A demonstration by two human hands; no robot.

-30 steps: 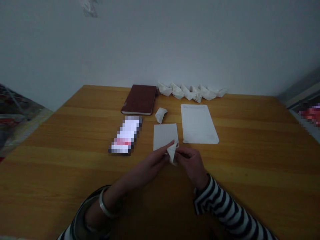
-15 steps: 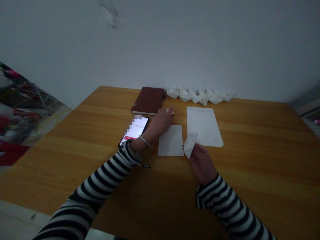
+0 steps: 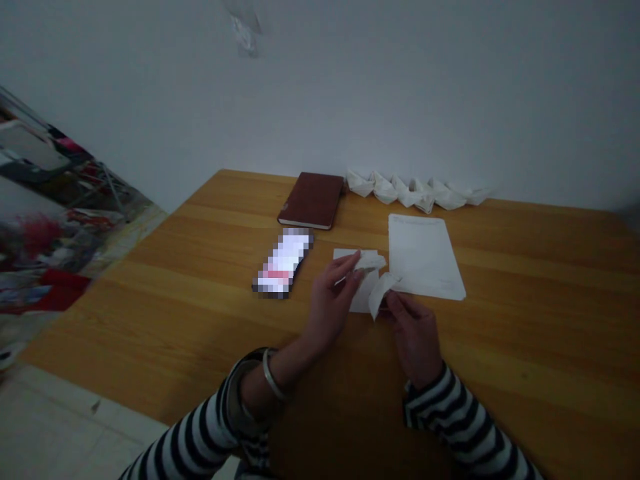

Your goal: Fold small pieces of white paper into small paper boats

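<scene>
My left hand pinches a small folded piece of white paper at its fingertips, just above a square white paper sheet on the table. My right hand grips a longer folded white paper beside the left hand. The two hands are close but apart. The square sheet lies partly hidden under my left hand and the papers. A large lined paper sheet lies to the right of it, just beyond my right hand.
A row of several folded paper boats stands along the far table edge, next to a brown notebook. A phone lies face up left of my hands on the wooden table. A white wall rises behind.
My left hand has come back from near the notebook with the small folded paper, which no longer lies on the table. My right hand still holds its paper. The view has shifted.
</scene>
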